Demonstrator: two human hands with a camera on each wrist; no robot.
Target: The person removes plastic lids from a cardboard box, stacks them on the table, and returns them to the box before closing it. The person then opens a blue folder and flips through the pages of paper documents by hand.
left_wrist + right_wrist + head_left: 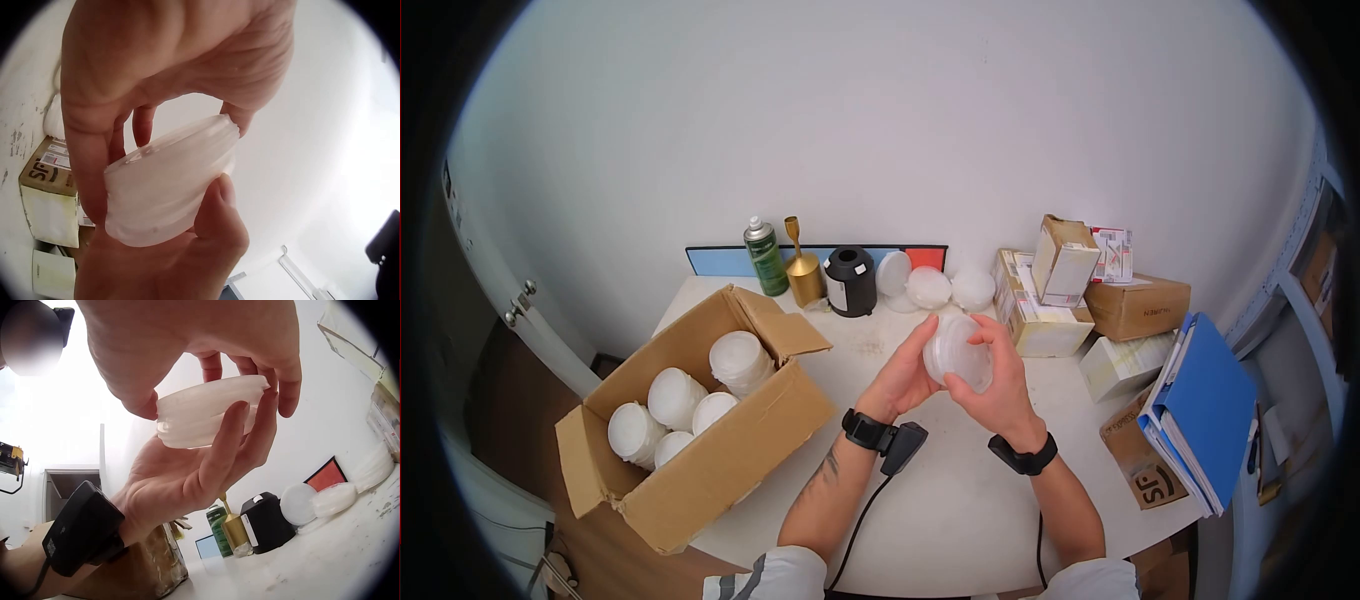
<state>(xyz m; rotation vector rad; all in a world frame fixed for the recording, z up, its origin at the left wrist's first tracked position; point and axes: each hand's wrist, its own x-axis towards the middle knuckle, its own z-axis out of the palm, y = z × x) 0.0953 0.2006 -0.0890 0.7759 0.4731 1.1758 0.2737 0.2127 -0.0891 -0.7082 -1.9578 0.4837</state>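
Note:
A short stack of translucent white round lids or shallow tubs [956,352] is held up over the table between both hands. The left hand [908,374] grips it from the left and below. From the right, the right hand [994,380] grips its rim with thumb and fingers. In the left wrist view the stacked piece [169,181] appears side-on, tilted, with several layered rims. The right wrist view shows the same stack [206,412] with the left hand's fingers curled round its lower side. Whether it is lids or tubs, I cannot tell.
An open cardboard box [720,455] with several white wrapped stacks stands at the left. Along the wall are a green spray can [767,262], a gold holder [804,279], a black cylinder [851,284] and white round pieces [928,287]. Boxes [1050,325] and blue folders [1208,410] stand right.

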